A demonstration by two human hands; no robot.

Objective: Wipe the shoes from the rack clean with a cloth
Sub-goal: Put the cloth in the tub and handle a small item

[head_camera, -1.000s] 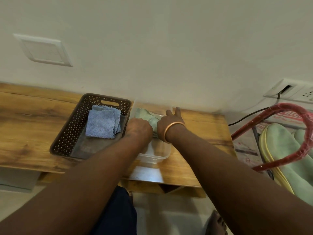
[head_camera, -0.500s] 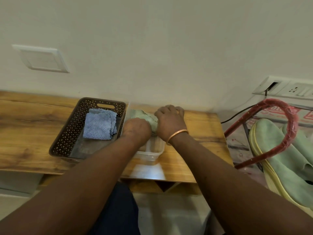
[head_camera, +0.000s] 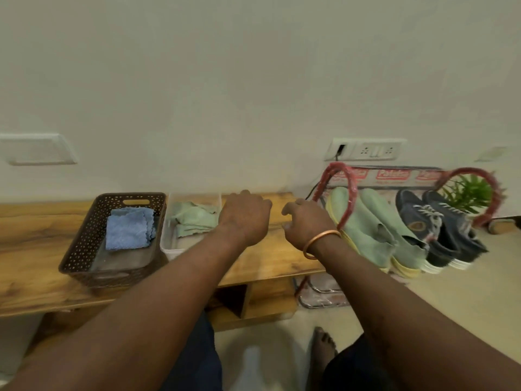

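A crumpled green cloth lies in a clear plastic tub on the wooden bench. My left hand hovers just right of the tub, fingers loosely curled and holding nothing. My right hand, with a copper bangle on the wrist, hangs over the bench's right end, also loosely curled with nothing in it. A folded blue cloth sits in a brown perforated basket. On the red-framed shoe rack lie a pair of green shoes and a pair of dark sneakers.
A wall socket with a plugged-in cable sits above the rack. A small green plant stands behind the rack's right loop. An open shelf shows under the bench. My bare foot rests on the pale floor.
Both hands have left the green cloth in the tub and moved right, toward the rack. The view has swung right, showing both pairs of shoes.
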